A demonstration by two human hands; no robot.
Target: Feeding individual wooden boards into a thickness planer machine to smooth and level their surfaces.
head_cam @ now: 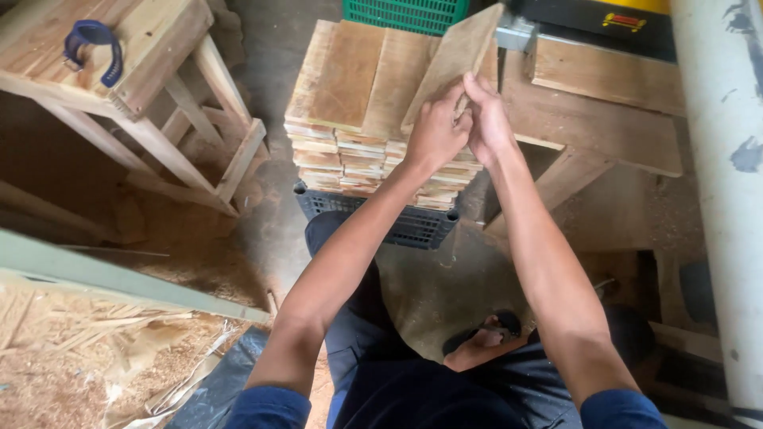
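Both of my hands grip one thin wooden board point(457, 56) by its near end. The board is tilted and points up and away toward the machine at the top. My left hand point(435, 131) holds its left edge and my right hand point(486, 119) holds its right edge. Just beneath lies a tall stack of similar flat boards point(358, 103), piled in several layers on a dark plastic crate point(413, 226). My forearms reach forward over my knees.
A wooden stool frame point(151, 95) with a blue strap point(95, 48) on it stands at the left. A green crate point(405, 14), a yellow and black machine point(620, 20) and a wooden bench point(604, 111) are ahead. A white pipe point(727, 199) rises on the right. Sawdust and shavings point(79, 349) cover the floor.
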